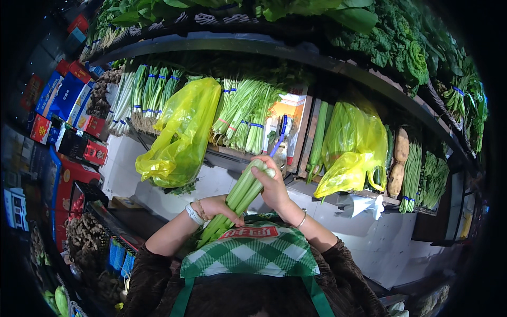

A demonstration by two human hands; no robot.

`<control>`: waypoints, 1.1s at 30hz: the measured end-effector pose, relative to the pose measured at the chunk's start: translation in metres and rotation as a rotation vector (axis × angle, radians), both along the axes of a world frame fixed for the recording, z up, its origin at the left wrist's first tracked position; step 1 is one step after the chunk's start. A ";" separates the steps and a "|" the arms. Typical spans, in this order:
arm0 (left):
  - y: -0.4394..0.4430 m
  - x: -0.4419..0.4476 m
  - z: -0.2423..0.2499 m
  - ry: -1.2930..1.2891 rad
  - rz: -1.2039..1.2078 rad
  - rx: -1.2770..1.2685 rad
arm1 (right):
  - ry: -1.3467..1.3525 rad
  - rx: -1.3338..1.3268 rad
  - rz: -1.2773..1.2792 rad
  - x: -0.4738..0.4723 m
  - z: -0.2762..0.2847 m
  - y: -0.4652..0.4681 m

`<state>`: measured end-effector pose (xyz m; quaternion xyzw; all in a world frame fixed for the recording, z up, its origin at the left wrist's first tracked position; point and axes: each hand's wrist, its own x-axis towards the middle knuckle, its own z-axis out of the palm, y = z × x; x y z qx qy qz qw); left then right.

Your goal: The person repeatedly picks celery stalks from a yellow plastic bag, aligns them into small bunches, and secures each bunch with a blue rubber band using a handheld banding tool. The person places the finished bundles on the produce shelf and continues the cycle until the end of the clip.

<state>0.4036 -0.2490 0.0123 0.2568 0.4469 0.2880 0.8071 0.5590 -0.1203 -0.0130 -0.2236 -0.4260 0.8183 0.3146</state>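
Observation:
A bunch of celery point(241, 194) lies slanted across the front of a green checked apron point(249, 257), its cut base pointing up and away. Around the lower stalks is wrapped my left hand point(221, 211), with a pale band at the wrist. At the base end my right hand point(273, 184) grips the bunch, the thumb lying over the cut stalks. Just beyond the right fingers, a strip of blue tape point(282, 134) runs up to a tape dispenser point(282, 152) at the shelf edge; whether it touches the celery cannot be told.
Yellow plastic bags point(186, 130) of greens hang over the shelf edge on both sides. Between them stand banded leafy bunches point(255, 126) and a printed carton point(295, 119). Lotus roots point(397, 162) and long beans point(412, 174) lie right. A dark upper shelf edge point(237, 42) crosses above.

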 end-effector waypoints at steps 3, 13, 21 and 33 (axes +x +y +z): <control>0.000 -0.001 0.000 0.054 0.032 -0.071 | -0.006 -0.022 -0.076 -0.005 -0.004 0.001; -0.006 -0.012 0.015 0.150 0.176 -0.069 | -0.211 0.073 -0.049 0.013 0.027 -0.010; -0.007 -0.011 0.015 0.106 0.162 0.018 | -0.189 0.055 -0.033 0.011 0.039 -0.016; -0.008 0.000 -0.003 -0.035 0.153 -0.122 | -0.080 0.017 -0.109 -0.019 -0.008 0.001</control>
